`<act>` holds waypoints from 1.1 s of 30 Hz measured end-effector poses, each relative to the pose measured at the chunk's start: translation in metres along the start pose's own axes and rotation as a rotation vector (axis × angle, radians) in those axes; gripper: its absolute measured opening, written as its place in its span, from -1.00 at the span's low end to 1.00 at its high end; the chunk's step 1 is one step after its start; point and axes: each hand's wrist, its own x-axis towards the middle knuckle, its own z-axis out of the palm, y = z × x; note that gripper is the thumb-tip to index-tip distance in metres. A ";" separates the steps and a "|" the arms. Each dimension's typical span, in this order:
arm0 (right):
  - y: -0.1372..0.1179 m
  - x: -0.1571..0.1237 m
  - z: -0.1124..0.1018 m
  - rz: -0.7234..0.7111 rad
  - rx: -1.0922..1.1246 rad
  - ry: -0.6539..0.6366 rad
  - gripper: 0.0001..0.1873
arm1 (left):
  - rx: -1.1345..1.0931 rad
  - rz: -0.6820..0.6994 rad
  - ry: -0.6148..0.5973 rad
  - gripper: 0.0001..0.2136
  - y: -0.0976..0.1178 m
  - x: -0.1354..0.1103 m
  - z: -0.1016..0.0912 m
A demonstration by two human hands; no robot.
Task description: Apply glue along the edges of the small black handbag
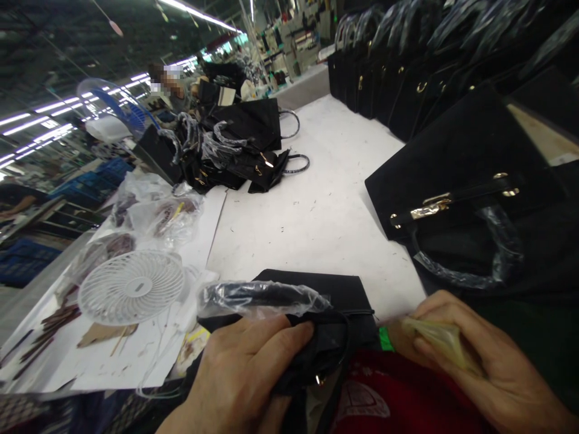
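My left hand [253, 361] grips the top edge of a black handbag [312, 280] close to my body. The bag's handle [262, 298] is wrapped in clear plastic and lies just above my knuckles. My right hand [484, 361] is closed around a yellowish, translucent, soft-looking piece [446, 340], to the right of the bag. A small bright green patch [386, 339] shows between that hand and the bag; I cannot tell what it belongs to.
Black handbags are piled [244, 138] on the white table [289, 235]; more stand in a row [389, 84] at the back right. A large black bag [470, 175] leans at the right. A white fan [136, 286] and plastic bags [167, 211] are at the left. A person [174, 87] is far behind.
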 end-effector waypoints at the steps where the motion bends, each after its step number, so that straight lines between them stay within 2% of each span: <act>1: -0.001 -0.002 0.000 -0.005 -0.004 0.001 -0.94 | 0.002 -0.006 -0.010 -0.72 0.000 0.000 0.000; 4: -0.006 -0.006 -0.002 0.027 0.006 -0.013 -0.90 | 0.017 -0.002 -0.014 -0.73 0.001 0.000 -0.001; 9: -0.012 -0.007 0.000 -0.038 -0.010 -0.021 -0.92 | 0.009 -0.020 -0.007 -0.77 0.003 0.001 -0.001; 15: -0.020 -0.009 0.003 -0.026 0.024 -0.017 -0.94 | 0.007 -0.027 -0.006 -0.78 0.006 0.001 0.001; 23: -0.013 -0.014 0.000 0.017 0.012 -0.088 -0.91 | 0.062 -0.026 -0.023 -0.71 0.008 0.001 0.001; 29: -0.002 0.006 0.003 -0.074 -0.191 0.069 -0.90 | 0.030 -0.037 -0.023 -0.71 0.009 0.000 0.003; 33: -0.001 0.001 0.003 -0.093 -0.229 0.160 -0.84 | 0.026 -0.053 -0.029 -0.74 0.006 -0.001 0.001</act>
